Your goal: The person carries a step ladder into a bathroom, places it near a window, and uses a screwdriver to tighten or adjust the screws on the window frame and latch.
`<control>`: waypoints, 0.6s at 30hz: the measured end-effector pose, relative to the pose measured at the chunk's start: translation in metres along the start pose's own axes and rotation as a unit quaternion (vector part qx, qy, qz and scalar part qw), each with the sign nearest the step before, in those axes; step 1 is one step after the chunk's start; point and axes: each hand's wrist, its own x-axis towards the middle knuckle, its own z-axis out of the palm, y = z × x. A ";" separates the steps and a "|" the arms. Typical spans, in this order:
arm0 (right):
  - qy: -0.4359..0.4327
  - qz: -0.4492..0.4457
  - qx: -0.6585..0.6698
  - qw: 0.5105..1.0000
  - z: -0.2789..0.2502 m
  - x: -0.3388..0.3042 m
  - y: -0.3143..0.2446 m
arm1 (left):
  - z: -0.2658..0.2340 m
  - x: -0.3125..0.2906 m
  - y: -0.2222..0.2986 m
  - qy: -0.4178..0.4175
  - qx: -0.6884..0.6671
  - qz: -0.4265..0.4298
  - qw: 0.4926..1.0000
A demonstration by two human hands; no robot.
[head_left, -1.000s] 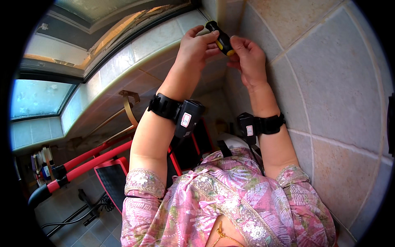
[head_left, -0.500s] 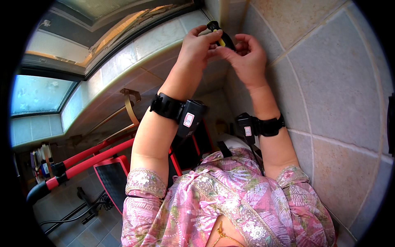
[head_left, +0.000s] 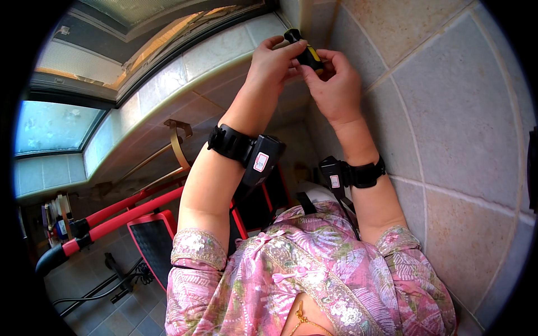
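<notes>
Both hands pinched a small black-and-yellow tool (head_left: pixel 306 51) at the frame's top centre: left hand (head_left: pixel 273 63) clamped around its upper end, right hand (head_left: pixel 336 84) gripping its lower part. It was held against the tiled wall (head_left: pixel 448 112); no finished result was visible.

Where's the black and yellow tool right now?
In the head view, top centre: the black and yellow tool is held between the left hand and right hand, against the tiled wall.

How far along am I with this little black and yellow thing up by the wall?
Done: nothing finished shows. In hand: both the left hand and right hand grip the small black and yellow tool against the tiled wall. What's left can't be told.
</notes>
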 end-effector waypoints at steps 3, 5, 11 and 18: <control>0.007 -0.046 -0.055 0.997 -0.002 0.000 -0.002 | -0.002 0.003 -0.003 -0.023 -0.064 -0.004 0.998; 0.002 -0.050 -0.032 0.998 -0.002 0.002 0.001 | -0.007 0.008 -0.009 -0.052 -0.105 -0.009 0.993; -0.142 0.268 0.237 0.923 -0.010 0.009 0.003 | -0.009 0.009 -0.011 -0.101 -0.096 -0.025 0.990; -0.137 0.295 0.319 0.890 -0.006 0.002 0.013 | -0.006 -0.005 0.000 -0.007 0.087 -0.010 0.996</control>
